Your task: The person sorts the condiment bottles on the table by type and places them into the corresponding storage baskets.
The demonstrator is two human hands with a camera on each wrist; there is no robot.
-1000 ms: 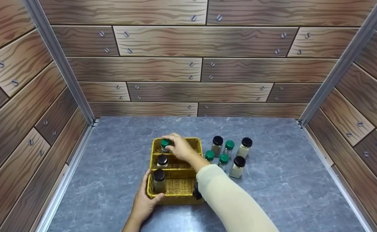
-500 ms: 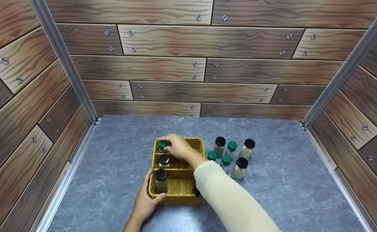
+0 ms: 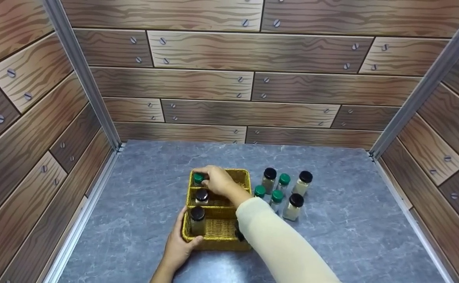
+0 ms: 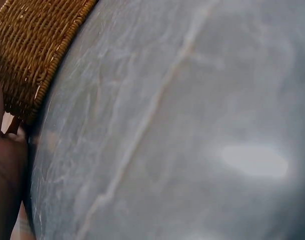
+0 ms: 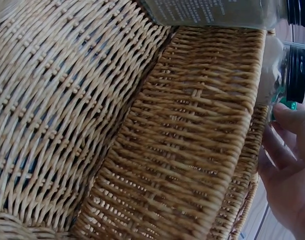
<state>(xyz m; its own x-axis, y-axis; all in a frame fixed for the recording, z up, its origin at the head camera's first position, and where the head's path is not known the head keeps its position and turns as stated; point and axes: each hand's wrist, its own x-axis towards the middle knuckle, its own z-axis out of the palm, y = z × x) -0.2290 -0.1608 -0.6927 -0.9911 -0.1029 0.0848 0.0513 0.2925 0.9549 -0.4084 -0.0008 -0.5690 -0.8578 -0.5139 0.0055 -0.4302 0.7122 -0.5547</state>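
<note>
Head view, near to far. One left hand (image 3: pixel 177 243), thumb over the near rim, fingers along the left side, gripping the near left corner of the basket; the left wrist view shows only part of this hand, against the wicker wall. One pale sleeve (image 3: pixel 282 241), right arm, slanting from near right to far left across the basket's right side. One yellow-brown wicker basket (image 3: pixel 223 245), long axis running near to far, open side up, two dividers making three compartments. Near compartment: one tall black-capped jar (image 3: pixel 198 223), upright at the left. Middle compartment: one shorter black-capped jar (image 3: pixel 202 197), cap up, also at the left. Far compartment, left end: one green-capped jar (image 3: pixel 198 179), cap upward, long axis about vertical; body mostly hidden, contact with the basket floor cannot be told. One right hand (image 3: pixel 218 181), thumb and fingers pinching that jar near its cap. Right of the basket: six standing jars (image 3: pixel 291 212), three black caps, three green, close together. Surface: grey marbled table (image 3: pixel 143 220), bright glare at the near side. Room: back wall (image 3: pixel 229 84) and side walls printed as wood planks with screws; metal posts (image 3: pixel 83 74) at the far corners.
</note>
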